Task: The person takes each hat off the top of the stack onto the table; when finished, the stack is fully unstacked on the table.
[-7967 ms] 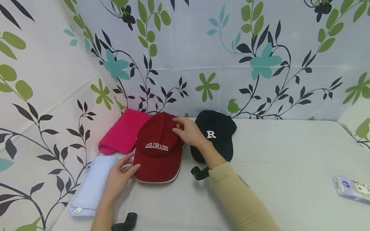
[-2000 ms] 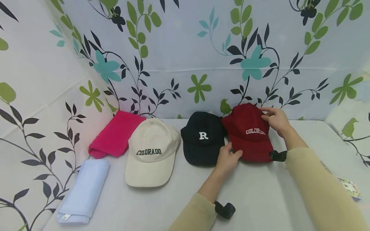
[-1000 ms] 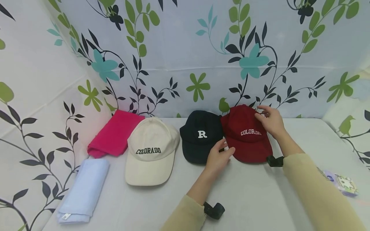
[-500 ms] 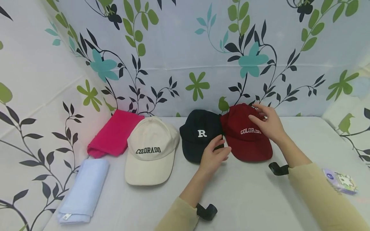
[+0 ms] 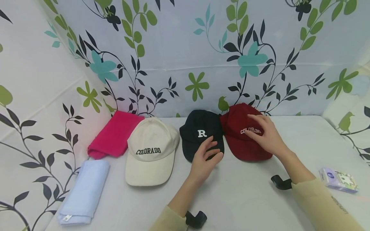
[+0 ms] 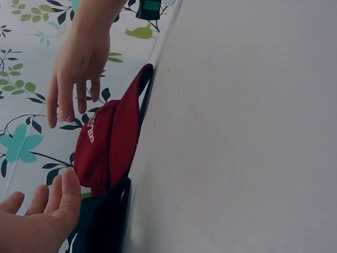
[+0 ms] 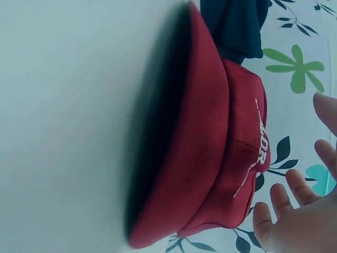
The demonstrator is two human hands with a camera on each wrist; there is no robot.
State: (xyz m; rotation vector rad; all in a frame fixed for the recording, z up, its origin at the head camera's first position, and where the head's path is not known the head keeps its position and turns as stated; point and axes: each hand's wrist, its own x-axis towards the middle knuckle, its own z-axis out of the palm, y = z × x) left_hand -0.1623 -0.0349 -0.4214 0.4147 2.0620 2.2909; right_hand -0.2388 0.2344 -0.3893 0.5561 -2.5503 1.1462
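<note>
The red cap (image 5: 245, 134) lies at the table's (image 5: 260, 199) far edge, touching the black cap (image 5: 199, 131), with the right hand (image 5: 267, 136) hovering spread over its crown and the left hand (image 5: 203, 158), grip loose and empty, over the black cap's brim.

"R" cap (image 5: 201, 134) lies between two "COLORADO" caps (image 5: 150, 150) (image 5: 245, 134).

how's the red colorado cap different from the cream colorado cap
The red cap has white lettering; the cream cap has black lettering. The red cap sits at the right end of the row, touching the black R cap, under the right hand; the cream cap sits apart, untouched. Both rest brim-forward on the table.
</note>
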